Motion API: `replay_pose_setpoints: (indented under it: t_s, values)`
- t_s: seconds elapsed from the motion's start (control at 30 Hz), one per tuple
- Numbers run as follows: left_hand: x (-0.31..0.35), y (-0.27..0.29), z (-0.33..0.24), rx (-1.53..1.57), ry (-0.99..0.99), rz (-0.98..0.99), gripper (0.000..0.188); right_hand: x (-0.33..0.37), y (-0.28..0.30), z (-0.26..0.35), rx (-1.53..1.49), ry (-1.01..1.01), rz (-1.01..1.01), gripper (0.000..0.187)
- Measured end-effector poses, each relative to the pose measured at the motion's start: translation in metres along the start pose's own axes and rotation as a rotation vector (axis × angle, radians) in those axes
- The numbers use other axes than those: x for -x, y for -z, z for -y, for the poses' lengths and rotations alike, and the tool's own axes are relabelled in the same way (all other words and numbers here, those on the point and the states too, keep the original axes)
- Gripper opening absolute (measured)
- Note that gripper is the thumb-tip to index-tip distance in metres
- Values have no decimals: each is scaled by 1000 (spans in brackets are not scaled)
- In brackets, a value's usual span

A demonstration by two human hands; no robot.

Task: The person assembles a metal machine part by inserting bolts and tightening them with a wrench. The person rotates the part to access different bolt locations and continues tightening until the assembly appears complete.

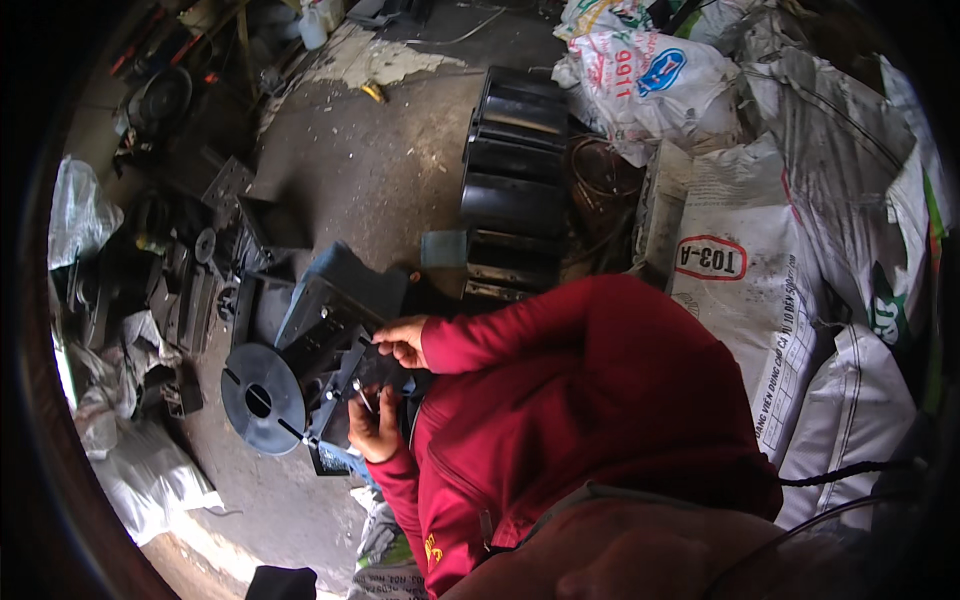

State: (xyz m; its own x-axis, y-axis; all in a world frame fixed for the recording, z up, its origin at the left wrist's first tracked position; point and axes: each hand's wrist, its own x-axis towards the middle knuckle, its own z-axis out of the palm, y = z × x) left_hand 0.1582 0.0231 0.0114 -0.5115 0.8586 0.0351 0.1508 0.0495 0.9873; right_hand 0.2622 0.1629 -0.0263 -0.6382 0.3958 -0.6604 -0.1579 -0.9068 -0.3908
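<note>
My left hand (375,428) is closed on a slim, shiny metal piece too small to name exactly. Just above it, my right hand (402,342) has its fingers pinched together at the edge of a dark metal assembly (325,335); what they hold, if anything, is too small to make out. Both hands work close to this assembly, which has bolts and slotted plates. Attached to it or lying against it, a grey round disc (285,375) with a central hole and slots faces up. Blue cloth (375,290) shows beside and beneath the assembly.
A row of black curved metal parts (515,180) lies on the floor beyond my right arm. Filled white sacks (740,230) are piled along the right. Metal parts (180,300) and a clear plastic bag (80,215) crowd the left. A yellow-handled object (373,91) lies farther off.
</note>
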Motion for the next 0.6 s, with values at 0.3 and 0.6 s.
replay_pose_setpoints:
  t_s: [0.3, 0.6]
  values:
    - [8, 11, 4, 23, 11, -58, 17, 3, -8, -6, 1, -59, 46, 11]
    - [5, 9, 19, 107, -89, -80, 16, 10, -9, 2, -23, -137, 197, 32]
